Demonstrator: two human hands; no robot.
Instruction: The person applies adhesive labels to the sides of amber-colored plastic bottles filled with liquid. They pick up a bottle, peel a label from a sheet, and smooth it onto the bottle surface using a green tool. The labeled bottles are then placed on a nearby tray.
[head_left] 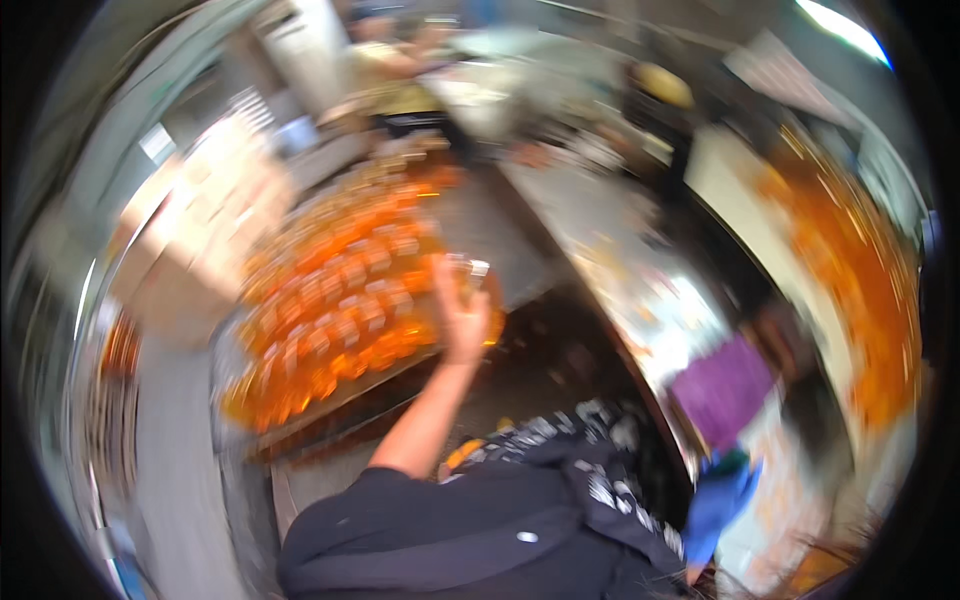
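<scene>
My left hand (pixel 462 318) reaches forward, its fingers closed round a small bottle or jar (pixel 492 318) of amber colour with a shiny top. The hand is beside the right edge of many closely packed amber bottles or jars (pixel 335 320), standing in rows on a low table or tray. Motion blur hides their exact shape. Near the end of my dark sleeve at the lower right, a small patch of skin (pixel 696 575), perhaps my right hand, shows next to a blue cloth-like thing (pixel 722 505); no fingers can be made out there.
Stacked cardboard boxes (pixel 205 215) stand at the left. A long pale worktop (pixel 650 300) runs along the right, with a purple cloth-like thing (pixel 722 390) on it. Beyond it lies a mass of orange items (pixel 850 280). A blurred person (pixel 390 70) is at the far side.
</scene>
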